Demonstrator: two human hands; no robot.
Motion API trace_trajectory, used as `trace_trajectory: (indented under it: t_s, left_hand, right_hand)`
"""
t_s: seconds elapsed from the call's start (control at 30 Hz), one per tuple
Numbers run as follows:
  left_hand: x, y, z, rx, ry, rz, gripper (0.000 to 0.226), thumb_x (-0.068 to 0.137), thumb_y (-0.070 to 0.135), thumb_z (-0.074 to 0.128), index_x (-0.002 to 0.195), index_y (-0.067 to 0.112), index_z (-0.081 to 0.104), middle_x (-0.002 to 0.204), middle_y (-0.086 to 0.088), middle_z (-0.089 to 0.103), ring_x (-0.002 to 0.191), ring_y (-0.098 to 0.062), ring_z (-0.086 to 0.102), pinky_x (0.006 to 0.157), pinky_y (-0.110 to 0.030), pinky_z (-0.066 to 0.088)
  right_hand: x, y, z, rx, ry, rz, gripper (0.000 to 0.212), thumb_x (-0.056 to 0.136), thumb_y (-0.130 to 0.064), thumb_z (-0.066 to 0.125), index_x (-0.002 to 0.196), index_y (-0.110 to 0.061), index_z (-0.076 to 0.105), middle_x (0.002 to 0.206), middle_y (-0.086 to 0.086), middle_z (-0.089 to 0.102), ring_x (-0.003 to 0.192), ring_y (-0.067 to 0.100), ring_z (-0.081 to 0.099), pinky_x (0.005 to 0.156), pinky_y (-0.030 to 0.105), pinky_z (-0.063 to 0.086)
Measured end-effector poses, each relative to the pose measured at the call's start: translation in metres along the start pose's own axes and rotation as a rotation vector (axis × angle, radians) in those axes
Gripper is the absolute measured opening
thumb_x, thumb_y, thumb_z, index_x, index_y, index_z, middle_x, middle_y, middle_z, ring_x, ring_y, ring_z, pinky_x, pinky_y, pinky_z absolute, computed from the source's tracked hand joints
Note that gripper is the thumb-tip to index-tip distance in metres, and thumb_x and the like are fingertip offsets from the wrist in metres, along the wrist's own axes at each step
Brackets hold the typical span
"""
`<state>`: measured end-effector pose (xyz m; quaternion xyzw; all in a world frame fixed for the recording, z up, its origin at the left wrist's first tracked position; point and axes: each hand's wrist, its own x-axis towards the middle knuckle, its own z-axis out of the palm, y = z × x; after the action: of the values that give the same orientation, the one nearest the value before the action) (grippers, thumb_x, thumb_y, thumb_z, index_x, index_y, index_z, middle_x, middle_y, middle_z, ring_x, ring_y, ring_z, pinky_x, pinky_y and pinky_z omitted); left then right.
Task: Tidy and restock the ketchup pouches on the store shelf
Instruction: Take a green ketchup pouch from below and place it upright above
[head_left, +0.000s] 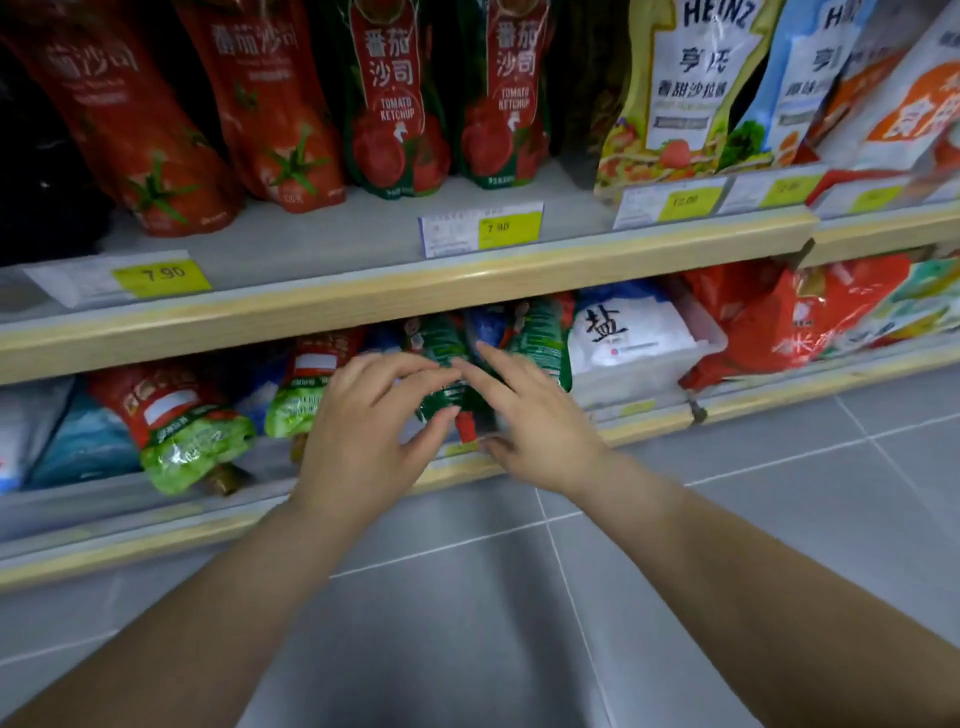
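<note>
Presently both hands, left hand (363, 415) and right hand (535, 415), are closing unclenched around green pouch (447, 364) at frame centre; soft, slippery; gripping mid-body looks best.

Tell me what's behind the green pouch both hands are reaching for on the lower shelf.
Behind the green pouch a second green pouch and something blue show. Deeper in, the upper shelf's edge hides the rest.
</note>
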<state>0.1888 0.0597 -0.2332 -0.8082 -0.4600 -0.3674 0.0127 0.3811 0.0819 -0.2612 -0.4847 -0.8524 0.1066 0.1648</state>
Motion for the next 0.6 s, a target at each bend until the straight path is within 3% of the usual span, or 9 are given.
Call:
trace_trajectory:
  t_s: [0.1, 0.2, 0.33, 0.47, 0.6]
  left_hand:
    - [-0.022, -0.009, 0.001, 0.001, -0.061, -0.105, 0.029, 0.085, 0.03, 0.066, 0.112, 0.018, 0.067, 0.105, -0.002, 0.065, 0.096, -0.025, 0.059, 0.091, -0.028, 0.039]
    - [-0.034, -0.015, 0.001, -0.015, -0.104, -0.162, 0.034, 0.084, 0.03, 0.067, 0.115, 0.018, 0.065, 0.109, -0.002, 0.065, 0.101, -0.024, 0.058, 0.094, -0.024, 0.035]
    - [-0.035, -0.016, -0.001, -0.067, -0.145, -0.245, 0.048, 0.08, 0.035, 0.068, 0.124, 0.02, 0.059, 0.12, -0.001, 0.061, 0.11, -0.02, 0.053, 0.098, -0.024, 0.033]
    - [-0.025, -0.013, -0.001, -0.16, -0.189, -0.308, 0.06, 0.077, 0.031, 0.075, 0.132, 0.024, 0.052, 0.128, 0.004, 0.054, 0.118, -0.014, 0.049, 0.099, -0.026, 0.035]
    - [-0.009, -0.008, 0.002, -0.166, -0.141, -0.284, 0.048, 0.079, 0.022, 0.075, 0.125, 0.021, 0.059, 0.125, 0.0, 0.06, 0.114, -0.023, 0.055, 0.098, -0.035, 0.042]
  right_hand:
    - [0.011, -0.003, 0.018, -0.043, -0.055, -0.001, 0.082, 0.072, -0.015, 0.077, 0.143, -0.015, 0.036, 0.152, 0.016, 0.027, 0.138, 0.035, 0.026, 0.112, 0.045, 0.023]
    - [0.015, -0.006, 0.025, -0.029, 0.033, -0.005, 0.057, 0.079, 0.0, 0.067, 0.133, -0.009, 0.051, 0.143, 0.022, 0.042, 0.129, 0.042, 0.041, 0.108, 0.05, 0.029]
    - [0.014, -0.01, 0.023, 0.008, 0.156, -0.028, 0.045, 0.072, 0.009, 0.069, 0.115, -0.002, 0.065, 0.129, 0.025, 0.055, 0.114, 0.045, 0.055, 0.099, 0.053, 0.042]
    - [0.007, -0.019, 0.01, 0.083, 0.262, -0.024, 0.038, 0.071, 0.011, 0.07, 0.108, 0.0, 0.068, 0.122, 0.024, 0.06, 0.109, 0.043, 0.057, 0.096, 0.05, 0.045]
    - [0.002, -0.028, -0.008, 0.191, 0.356, 0.001, 0.029, 0.078, 0.006, 0.068, 0.106, -0.002, 0.069, 0.119, 0.021, 0.062, 0.108, 0.038, 0.057, 0.097, 0.038, 0.04]
